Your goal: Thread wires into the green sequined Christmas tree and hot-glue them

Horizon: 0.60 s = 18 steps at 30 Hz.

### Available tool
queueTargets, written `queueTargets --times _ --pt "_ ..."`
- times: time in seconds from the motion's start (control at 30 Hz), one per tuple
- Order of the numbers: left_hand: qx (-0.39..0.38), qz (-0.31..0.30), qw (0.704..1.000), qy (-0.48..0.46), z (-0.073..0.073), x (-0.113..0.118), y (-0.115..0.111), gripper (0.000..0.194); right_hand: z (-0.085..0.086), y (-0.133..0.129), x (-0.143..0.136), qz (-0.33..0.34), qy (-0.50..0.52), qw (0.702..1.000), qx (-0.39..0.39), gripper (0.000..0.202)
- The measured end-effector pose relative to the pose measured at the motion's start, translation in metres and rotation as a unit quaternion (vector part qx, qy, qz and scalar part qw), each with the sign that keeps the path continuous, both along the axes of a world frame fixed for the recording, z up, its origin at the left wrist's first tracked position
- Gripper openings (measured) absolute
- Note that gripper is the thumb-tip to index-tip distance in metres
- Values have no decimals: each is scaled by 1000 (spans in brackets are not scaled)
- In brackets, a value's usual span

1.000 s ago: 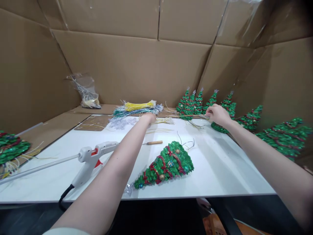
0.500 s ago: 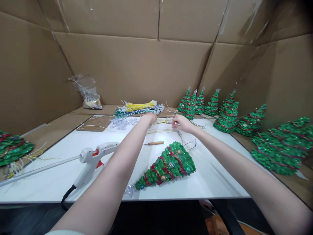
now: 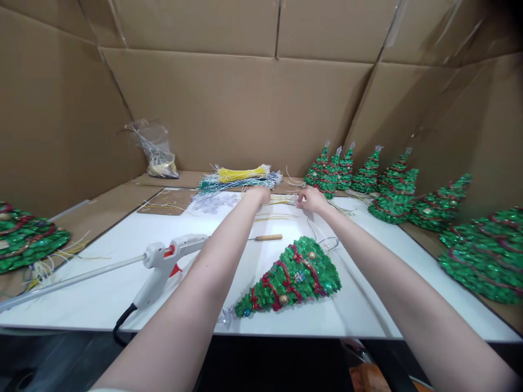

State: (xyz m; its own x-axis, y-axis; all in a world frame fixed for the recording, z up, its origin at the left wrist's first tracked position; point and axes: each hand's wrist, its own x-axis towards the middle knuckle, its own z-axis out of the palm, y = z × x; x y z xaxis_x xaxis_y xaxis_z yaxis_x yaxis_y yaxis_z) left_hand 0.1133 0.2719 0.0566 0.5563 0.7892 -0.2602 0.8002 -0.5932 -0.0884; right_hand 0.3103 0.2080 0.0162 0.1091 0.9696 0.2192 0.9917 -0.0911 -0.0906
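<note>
Both arms reach to the back of the white board. My right hand (image 3: pixel 312 199) has its fingertips pinched together at the right end of a small bunch of thin white and yellow wires (image 3: pixel 283 200). At the other end of that bunch lies my left hand (image 3: pixel 259 193), its fingers turned away and hidden. Two loose yellow wires (image 3: pixel 274 218) run across the board just nearer to me. Below them is an awl with a wooden handle (image 3: pixel 269 237). A decorated green Christmas tree (image 3: pixel 292 277) lies on its side between my forearms, its clear tip pointing left.
A white glue gun (image 3: pixel 157 267) stands left of my left forearm. Behind my left hand are bundled yellow wires (image 3: pixel 241 173) and a pile of clear pieces (image 3: pixel 214 202). Several upright trees (image 3: pixel 370 173) line the right side. Cardboard walls (image 3: pixel 237 109) enclose the board.
The whole view has shifted slightly, so things sit farther right. Both hands stay at the wire bunch, with only slight finger movement in my right hand.
</note>
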Motion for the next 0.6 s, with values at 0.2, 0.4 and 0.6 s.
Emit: queueTargets --times 0.2,0.4,0.6 --pt "7 2 1000 6 -2 1 0 33 -2 3 -7 -20 -25 999 0 12" --pt "16 -6 1000 10 -1 1 -1 32 -2 3 -5 6 -58 998 18 8" --pt "17 -8 1000 9 -2 1 -1 32 0 1 1 23 -82 996 37 11"
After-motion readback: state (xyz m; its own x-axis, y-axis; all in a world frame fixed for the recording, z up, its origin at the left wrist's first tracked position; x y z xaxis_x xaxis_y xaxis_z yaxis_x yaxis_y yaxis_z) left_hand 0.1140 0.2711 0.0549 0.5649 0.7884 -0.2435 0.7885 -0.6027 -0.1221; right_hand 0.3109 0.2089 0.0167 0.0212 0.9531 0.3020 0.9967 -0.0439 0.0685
